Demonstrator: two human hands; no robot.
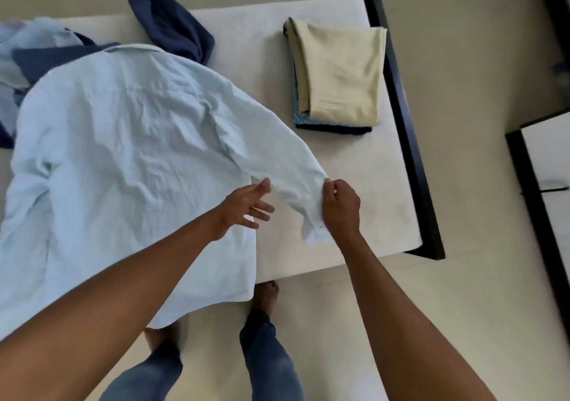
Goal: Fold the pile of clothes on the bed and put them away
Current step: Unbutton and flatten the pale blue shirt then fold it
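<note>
The bed (pixel 354 166) fills most of the view, its pale mattress bare on the right and covered on the left. Spread across the left half lies a light blue shirt (pixel 123 160), back side up, collar at the far end and hem hanging over the near edge of the bed; it is flat but wrinkled and not yet folded. Beyond it, at the far left, a heap (pixel 40 52) of pale blue and navy clothes waits unfolded, and a navy garment (pixel 172 27) lies crumpled just past the collar. On the right of the bed, well apart from the shirt, sits a stack (pixel 339 73) of folded things, a beige piece on top of patterned and dark ones.

So the task looks partly done: a few items are folded, one shirt is in hand, several remain, and nothing seems put away yet.

The shirt's right sleeve (pixel 277 154) stretches out diagonally toward the near right. The right hand (pixel 340 204) reaches in from below with the arm extended and pinches the cuff (pixel 314 231) near its end. The left hand (pixel 246 206) hovers at the sleeve's inner edge, fingers spread and loose, gripping nothing, apparently ready to steady the sleeve for folding inward.
</note>
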